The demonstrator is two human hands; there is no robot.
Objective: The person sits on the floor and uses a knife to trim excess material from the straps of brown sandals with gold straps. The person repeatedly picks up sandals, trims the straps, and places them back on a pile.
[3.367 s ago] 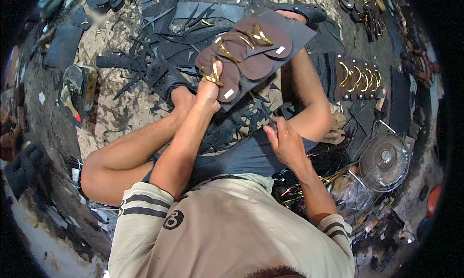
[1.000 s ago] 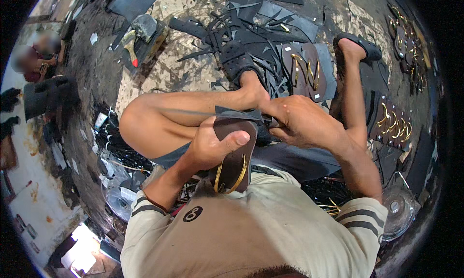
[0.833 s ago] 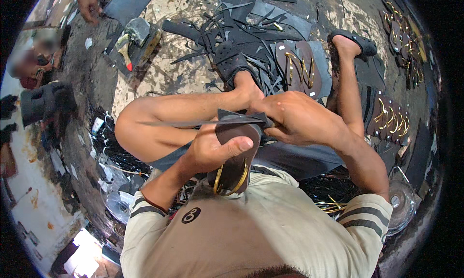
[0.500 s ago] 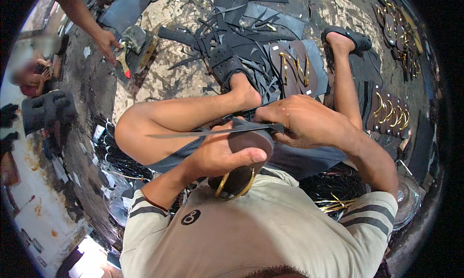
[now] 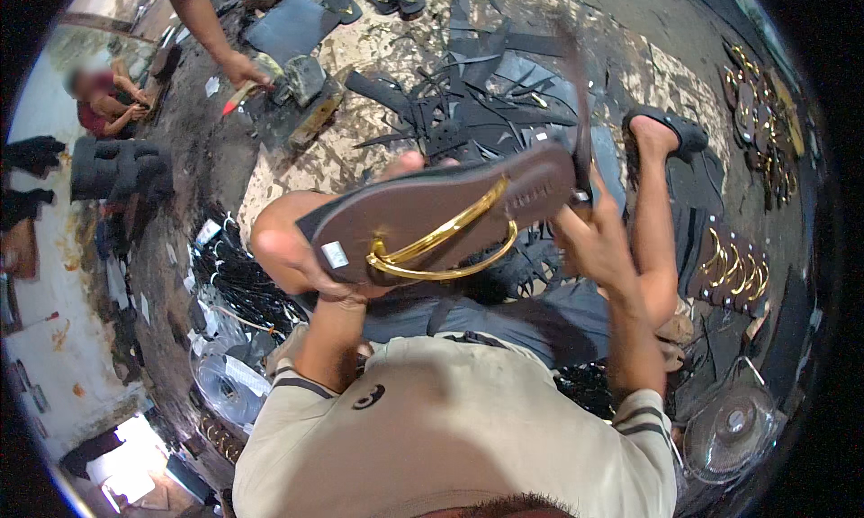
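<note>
My left hand [image 5: 306, 264] grips a brown flip-flop [image 5: 450, 212] with gold straps near its toe end, thumb on the near side and fingertips at the far edge. The sole faces up and is tilted, with a white sticker at the toe. Dark sheet material shows along its far edge. At the heel, my right hand [image 5: 594, 239] has its fingers closed around a small dark thing with a shiny spot, too blurred to name. A thin dark strip [image 5: 576, 95] stands up from beside those fingers, smeared by motion.
Black offcuts [image 5: 486, 86] lie heaped on the floor ahead. Several gold-strapped sandals [image 5: 733, 266] lie in a row at right, with more [image 5: 760, 122] beyond. Another person's hand [image 5: 245, 68] holds a red-tipped brush [image 5: 238, 97] at far left. A fan [image 5: 733, 428] lies near right.
The flip-flop has turned from toe-down against my lap to lying sideways, raised higher. My right hand has moved right, and the strip now points up instead of left.
</note>
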